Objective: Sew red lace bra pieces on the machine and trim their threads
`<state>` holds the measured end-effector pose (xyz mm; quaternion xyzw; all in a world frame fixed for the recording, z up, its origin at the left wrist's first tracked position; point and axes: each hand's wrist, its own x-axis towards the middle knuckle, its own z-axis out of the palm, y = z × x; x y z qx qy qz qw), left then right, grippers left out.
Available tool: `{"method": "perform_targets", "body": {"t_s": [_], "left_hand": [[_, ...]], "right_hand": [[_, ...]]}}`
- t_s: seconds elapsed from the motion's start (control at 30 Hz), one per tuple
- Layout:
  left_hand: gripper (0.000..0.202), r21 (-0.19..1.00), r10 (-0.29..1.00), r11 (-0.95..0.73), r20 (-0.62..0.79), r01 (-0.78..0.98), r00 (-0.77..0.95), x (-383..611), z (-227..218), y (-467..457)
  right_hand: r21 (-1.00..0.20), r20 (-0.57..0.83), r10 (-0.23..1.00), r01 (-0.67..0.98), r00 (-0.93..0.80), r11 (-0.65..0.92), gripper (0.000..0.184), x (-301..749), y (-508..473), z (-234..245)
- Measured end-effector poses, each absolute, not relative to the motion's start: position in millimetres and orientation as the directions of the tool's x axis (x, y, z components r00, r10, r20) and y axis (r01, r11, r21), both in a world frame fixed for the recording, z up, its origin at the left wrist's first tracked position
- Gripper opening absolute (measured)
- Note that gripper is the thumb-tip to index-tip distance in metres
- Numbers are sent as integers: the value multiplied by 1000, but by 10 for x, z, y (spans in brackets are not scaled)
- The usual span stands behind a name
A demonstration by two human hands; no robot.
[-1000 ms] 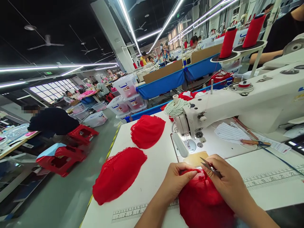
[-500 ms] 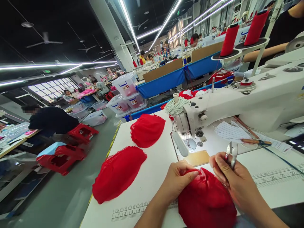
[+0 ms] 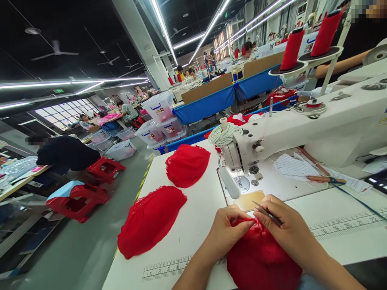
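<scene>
Between thumb and fingers, my left hand pinches the top edge of a piece of red fabric that hangs over the table's front. My right hand is closed around thread snips, whose blades point up and left. Its fingertips meet the gathered fabric edge close to my left hand; whether they grip the cloth too, I cannot tell. Two lace-edged red fabric pieces, one nearer and one farther, lie flat to the left. Behind my hands stands a white sewing machine.
Red thread cones stand on a holder above the machine. A paper slip and a wooden-handled tool lie under its arm. A printed ruler runs along the table's front. Stacked plastic bins and red stools are beyond.
My right hand has moved left to the fabric edge beside my left hand. The snips have turned from pointing up to pointing left. My left hand keeps its pinch.
</scene>
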<state>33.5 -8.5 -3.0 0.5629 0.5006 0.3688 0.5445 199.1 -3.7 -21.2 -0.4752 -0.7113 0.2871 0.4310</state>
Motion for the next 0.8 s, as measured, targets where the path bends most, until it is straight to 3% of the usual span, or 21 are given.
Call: {"method": "perform_targets", "body": {"t_s": [0.23, 0.43, 0.57, 0.67, 0.73, 0.8], "left_hand": [[24, 991, 967, 86, -108, 104, 229, 338, -1, -90], [20, 977, 963, 161, -187, 141, 195, 339, -46, -84], [17, 976, 954, 178, -202, 126, 222, 347, -27, -82], [16, 975, 956, 167, -197, 150, 219, 341, -13, -89], [14, 973, 961, 157, -190, 171, 200, 328, -21, -93], [13, 973, 967, 154, -184, 174, 175, 312, -31, -94]], "right_hand": [[-819, 278, 928, 445, -247, 363, 34, 2017, -23, -209], [-815, 385, 908, 401, -164, 418, 34, 1969, -50, -190], [-861, 354, 928, 348, -114, 371, 37, 1937, -60, -168], [-949, 256, 962, 164, -90, 268, 34, 1959, -82, -135], [-984, 157, 986, -89, -61, 152, 32, 2041, -118, -106], [-942, 59, 998, -332, -25, 47, 34, 2186, -167, -86]]}}
